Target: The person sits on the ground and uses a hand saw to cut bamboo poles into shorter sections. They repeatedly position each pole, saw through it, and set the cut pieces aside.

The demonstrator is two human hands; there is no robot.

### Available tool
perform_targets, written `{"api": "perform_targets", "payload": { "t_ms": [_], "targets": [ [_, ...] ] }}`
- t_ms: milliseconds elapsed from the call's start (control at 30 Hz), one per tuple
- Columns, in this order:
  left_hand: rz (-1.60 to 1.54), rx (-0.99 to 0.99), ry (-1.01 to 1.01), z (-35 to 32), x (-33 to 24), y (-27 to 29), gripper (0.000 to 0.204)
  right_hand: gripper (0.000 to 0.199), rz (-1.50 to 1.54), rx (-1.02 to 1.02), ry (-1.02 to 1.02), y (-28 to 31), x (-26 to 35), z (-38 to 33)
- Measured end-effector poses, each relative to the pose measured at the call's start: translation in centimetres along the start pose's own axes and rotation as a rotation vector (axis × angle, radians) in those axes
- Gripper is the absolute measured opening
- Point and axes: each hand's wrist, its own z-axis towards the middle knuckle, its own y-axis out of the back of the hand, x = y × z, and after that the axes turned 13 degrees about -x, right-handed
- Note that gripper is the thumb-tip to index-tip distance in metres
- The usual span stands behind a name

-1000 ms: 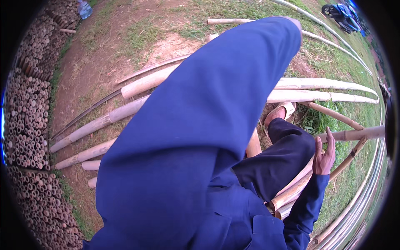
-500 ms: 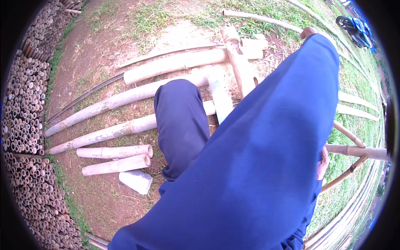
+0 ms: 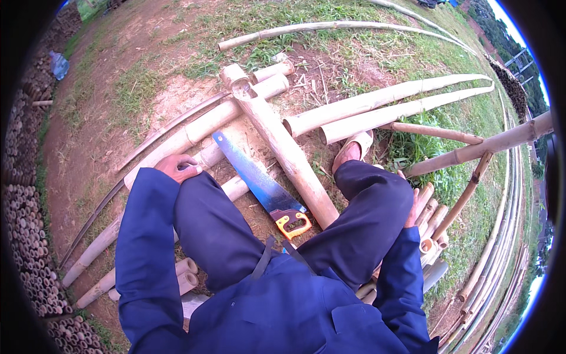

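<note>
My left hand rests on my left knee, its thumb apart from the lightly bent fingers, with nothing in it. Beside my right knee, my right hand has its fingers apart; the knee hides part of it, and no held thing shows. Between my legs lies a hand saw with a blue blade and a yellow and brown handle. Along its right side runs a thick bamboo piece with a notch cut near its far end. It lies across other bamboo poles.
Two long bamboo poles stretch away at the far right. A bamboo frame with slanted legs stands to my right, near several cut bamboo lengths. Stacked bamboo lines the left edge.
My left arm, which stretched across to the far right and filled much of the view, has come back to my left knee. The view has shifted, and the saw now shows.
</note>
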Motion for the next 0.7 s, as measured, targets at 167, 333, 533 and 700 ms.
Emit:
{"api": "perform_targets", "payload": {
  "t_ms": [167, 333, 533, 700],
  "targets": [
    [-0.974, -0.632, 0.333, -9.8, 16.4, -11.0, 0.069, 0.073, -0.222, -0.120, -0.210, 4.3, -2.5, 0.5],
    [-1.849, -0.640, 0.705, -14.4, 13.9, -15.6, 0.069, 0.071, -0.360, -0.231, -0.229, 5.3, 0.3, 4.1],
    [-0.588, -0.744, 0.169, -11.1, 4.3, -7.8, 0.070, 0.050, -0.541, -0.095, 0.209, -5.7, 9.0, 5.7],
    [0.181, -0.773, -0.094, -9.3, 0.3, -5.8, 0.064, 0.056, -1.299, 0.210, 0.286, -11.2, 7.8, 5.3]
  ]
}}
